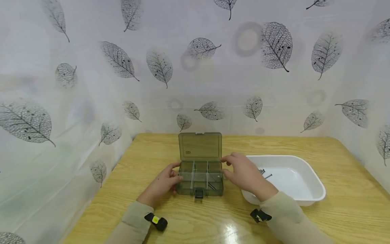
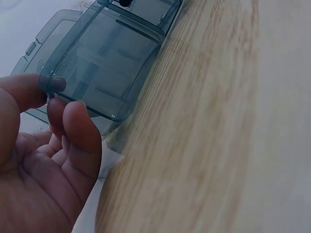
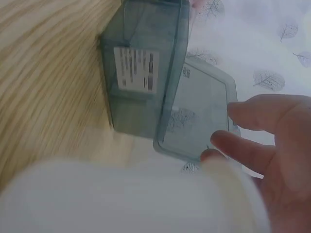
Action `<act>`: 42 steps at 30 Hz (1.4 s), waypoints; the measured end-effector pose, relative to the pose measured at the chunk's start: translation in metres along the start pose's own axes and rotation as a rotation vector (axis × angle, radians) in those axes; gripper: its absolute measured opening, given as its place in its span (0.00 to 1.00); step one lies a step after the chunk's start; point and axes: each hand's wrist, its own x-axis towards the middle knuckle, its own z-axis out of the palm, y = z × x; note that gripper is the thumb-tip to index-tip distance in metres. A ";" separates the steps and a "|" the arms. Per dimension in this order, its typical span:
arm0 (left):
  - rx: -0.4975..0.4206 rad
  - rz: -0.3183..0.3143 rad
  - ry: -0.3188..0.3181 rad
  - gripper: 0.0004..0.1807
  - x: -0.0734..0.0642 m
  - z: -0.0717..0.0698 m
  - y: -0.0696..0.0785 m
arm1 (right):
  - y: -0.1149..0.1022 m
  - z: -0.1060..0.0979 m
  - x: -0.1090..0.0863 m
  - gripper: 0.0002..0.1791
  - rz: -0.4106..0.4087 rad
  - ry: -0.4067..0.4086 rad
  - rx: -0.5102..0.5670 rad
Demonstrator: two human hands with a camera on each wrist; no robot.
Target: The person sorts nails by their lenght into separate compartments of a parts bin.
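Note:
A translucent grey-green compartment box (image 1: 200,181) stands on the table, its lid (image 1: 200,146) raised at the back. Dark, thin nails or screws (image 1: 212,185) lie in its front right compartment; the other compartments show none clearly. At the box's left side, my left hand (image 1: 164,181) pinches the wall, thumb over the rim and fingers outside. My right hand (image 1: 243,171) is at the back right corner, thumb and fingers spread beside the lid edge. In the right wrist view its fingertips (image 3: 224,139) overlap the lid; whether they touch it I cannot tell.
Right of the box stands a white tray (image 1: 318,193) holding several nails or screws (image 1: 268,176), partly hidden by my right hand. A leaf-patterned sheet (image 1: 213,84) hangs behind the wooden table (image 1: 189,223). A white label (image 3: 136,69) is on the box's side.

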 end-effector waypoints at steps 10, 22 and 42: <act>-0.015 0.006 -0.004 0.37 -0.001 0.000 0.000 | 0.035 -0.018 -0.022 0.18 -0.052 -0.009 -0.030; 0.001 0.007 -0.001 0.37 -0.003 0.000 0.003 | 0.090 -0.040 -0.047 0.18 -0.036 -0.032 -0.027; 0.014 0.018 0.002 0.37 -0.001 0.001 0.002 | 0.141 -0.035 -0.066 0.16 -0.002 -0.191 -0.042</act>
